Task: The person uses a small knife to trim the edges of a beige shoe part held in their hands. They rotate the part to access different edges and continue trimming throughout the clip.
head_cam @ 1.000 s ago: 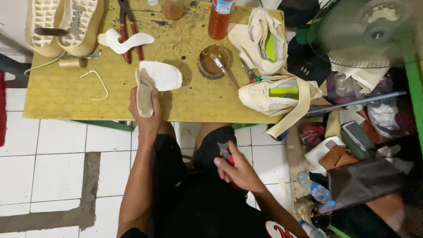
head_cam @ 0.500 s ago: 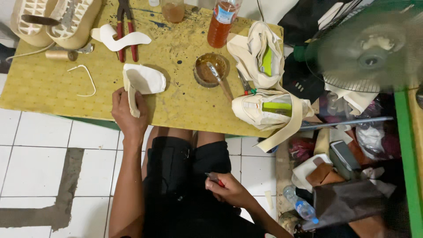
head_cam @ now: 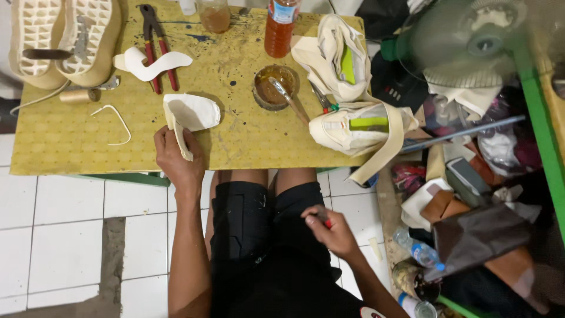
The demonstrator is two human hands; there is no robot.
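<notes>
Yellow paint-spattered table (head_cam: pixel 70 147) over white tile floor (head_cam: pixel 65 235); left hand (head_cam: pixel 176 156) grip pinching cream shoe piece (head_cam: pixel 189 115); right hand (head_cam: pixel 332 229) pinching small red-tipped tool (head_cam: pixel 325 221).

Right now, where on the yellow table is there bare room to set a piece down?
The widest bare patch on the yellow table is its near left corner, bordered by the curved white strip and the left hand. A smaller patch lies between the white shoe piece and the glue bowl. The far edge and right side are crowded with pliers, bottles and shoe uppers.
</notes>
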